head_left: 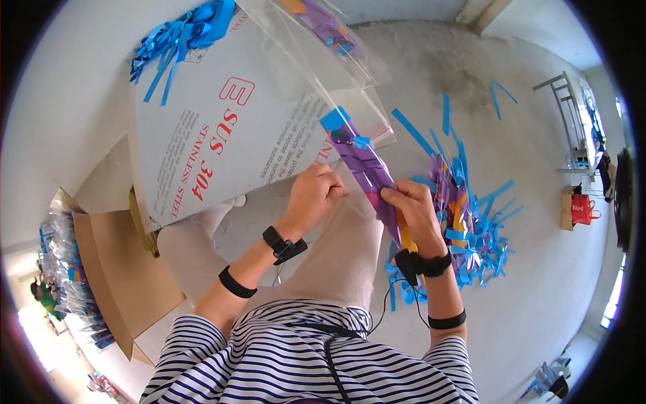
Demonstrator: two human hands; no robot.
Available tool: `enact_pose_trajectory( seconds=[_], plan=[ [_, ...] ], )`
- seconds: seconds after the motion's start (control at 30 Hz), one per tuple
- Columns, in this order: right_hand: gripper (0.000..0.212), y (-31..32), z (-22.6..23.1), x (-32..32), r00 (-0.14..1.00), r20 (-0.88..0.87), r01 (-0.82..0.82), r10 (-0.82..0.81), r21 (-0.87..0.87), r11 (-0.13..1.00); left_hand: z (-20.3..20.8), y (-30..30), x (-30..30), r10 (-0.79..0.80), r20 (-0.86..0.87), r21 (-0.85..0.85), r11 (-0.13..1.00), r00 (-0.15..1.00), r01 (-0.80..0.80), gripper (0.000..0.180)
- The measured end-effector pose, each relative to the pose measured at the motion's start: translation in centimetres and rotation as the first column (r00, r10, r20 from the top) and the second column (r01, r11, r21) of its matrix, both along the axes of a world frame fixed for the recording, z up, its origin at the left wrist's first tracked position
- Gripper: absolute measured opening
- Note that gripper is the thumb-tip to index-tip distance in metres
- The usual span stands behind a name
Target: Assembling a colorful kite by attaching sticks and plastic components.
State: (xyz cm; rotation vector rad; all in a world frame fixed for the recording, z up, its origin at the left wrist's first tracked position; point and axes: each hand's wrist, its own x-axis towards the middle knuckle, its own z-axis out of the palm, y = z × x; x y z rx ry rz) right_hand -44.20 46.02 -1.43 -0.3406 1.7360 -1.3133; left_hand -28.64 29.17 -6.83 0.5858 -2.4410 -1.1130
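Note:
My right hand (415, 210) grips the lower part of a long, flat purple folded bundle (363, 160), its thumb on top. The bundle has blue ends, yellow and pink patches, and slants up and left past the table's right edge. My left hand (313, 196) is closed, fingers curled in, just left of the bundle; anything inside it is hidden. In front of it stands a table (182, 128) with a printed grey-white covering. At its far right lie clear plastic sleeves (340, 77) and another purple bundle (330, 28).
Blue strips (182, 34) are heaped on the table's far left corner. To my right, more purple-and-yellow bundles (457, 192) and blue strips (484, 236) lie about. An open cardboard box (128, 269) stands at left, beside many wrapped packs (67, 269). A red bag (583, 209) sits far right.

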Motion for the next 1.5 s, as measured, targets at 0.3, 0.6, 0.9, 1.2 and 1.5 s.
enact_pose_trajectory(
  seconds=[0.3, 0.6, 0.9, 1.2, 1.5],
  plan=[
    [0.016, 1.6, -1.6, 2.9, 0.983, 0.128, 0.133, -0.133, 0.01, 0.991, -3.5, 0.8, 5.7, 0.342, 0.301, 0.651, 0.609, 0.89, -0.454, 0.025],
    [0.018, 6.7, 5.8, 5.4, 0.987, -0.013, 0.162, -0.161, 0.121, 0.979, -5.8, -0.6, 3.4, 0.238, 0.268, 0.963, -0.041, 0.934, -0.266, 0.009],
    [0.017, 16.3, 3.1, 9.6, 0.993, -0.076, 0.112, -0.088, 0.416, 0.903, -2.4, 0.5, 2.7, 0.289, 0.101, 0.995, -0.032, 0.952, -0.096, 0.017],
    [0.017, 16.0, 2.3, 10.0, 0.995, -0.076, 0.087, -0.062, 0.405, 0.91, -1.3, 1.0, 2.5, 0.264, 0.011, 0.999, 0.034, 0.964, -0.02, 0.023],
    [0.016, 13.8, 2.3, 9.8, 0.989, -0.134, 0.113, -0.066, 0.38, 0.918, -0.8, 0.4, 3.1, 0.133, -0.02, 0.997, 0.077, 0.991, 0.01, 0.017]
  ],
)
